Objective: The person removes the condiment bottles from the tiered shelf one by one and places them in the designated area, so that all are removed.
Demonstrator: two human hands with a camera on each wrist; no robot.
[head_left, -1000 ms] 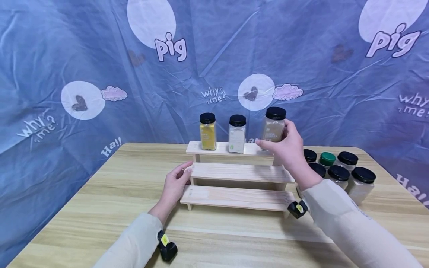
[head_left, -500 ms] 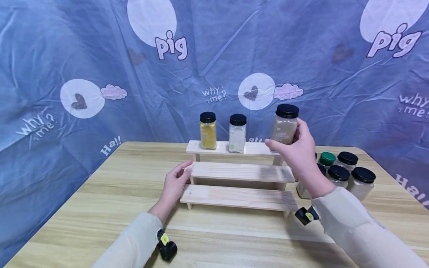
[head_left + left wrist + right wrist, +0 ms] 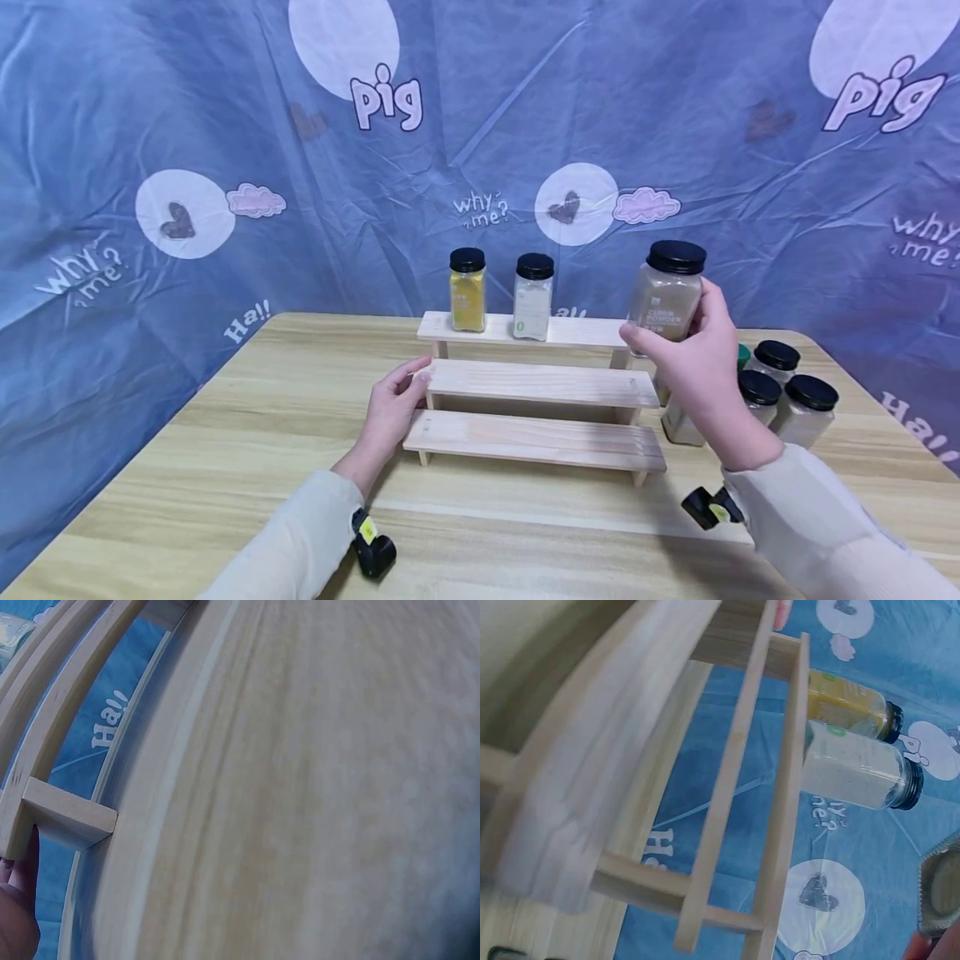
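My right hand [image 3: 701,367] grips a spice jar labelled cumin powder [image 3: 667,300], brown with a black lid, upright beside the right end of the top shelf. In the right wrist view the jar's base [image 3: 941,889] shows at the edge. My left hand [image 3: 390,412] holds the left end of the middle shelf of a three-step wooden rack [image 3: 536,386], thumb on the board. The left wrist view shows its fingers [image 3: 22,900] at the board's end. On the top shelf stand a yellow spice jar [image 3: 468,297] and a white spice jar [image 3: 533,302], both with black lids.
Several more jars [image 3: 806,408] stand on the table [image 3: 225,433] right of the rack, partly hidden behind my right hand; one has a green lid [image 3: 742,356]. A blue printed cloth [image 3: 420,200] hangs behind the table.
My right hand has carried the cumin jar from over the top shelf's right part to the right and nearer to me. The left hand has stayed on the rack.
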